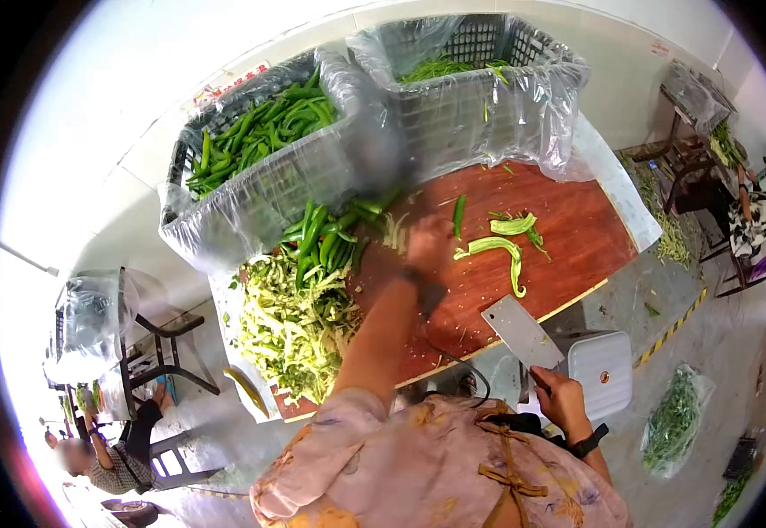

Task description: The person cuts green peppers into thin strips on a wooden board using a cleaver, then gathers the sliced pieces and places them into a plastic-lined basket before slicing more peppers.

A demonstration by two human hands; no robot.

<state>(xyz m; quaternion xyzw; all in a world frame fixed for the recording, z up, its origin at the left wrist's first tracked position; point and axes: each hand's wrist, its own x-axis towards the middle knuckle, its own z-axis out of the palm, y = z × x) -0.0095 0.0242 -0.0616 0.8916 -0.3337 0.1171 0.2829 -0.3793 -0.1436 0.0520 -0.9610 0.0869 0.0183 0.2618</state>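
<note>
My right hand [563,400] grips the dark handle of a cleaver [521,333], its broad blade at the board's near edge. Smeared by motion, my left hand [430,245] is above the reddish-brown board [577,229]; its fingers and anything in them cannot be made out. Left of it lies a heap of whole green peppers [317,236]. Beside that spreads a pale pile of pepper cores and scraps [290,330]. Opened, curved pepper pieces [499,246] and one narrow green pepper piece [460,216] rest to the right of my left hand.
Behind the board stand a plastic-lined crate [268,189] of green peppers and another lined crate [489,128] holding thin green pieces. A white container [600,374] and a bag of greens [678,422] are at right. People sit at far left [119,462] and far right [757,216].
</note>
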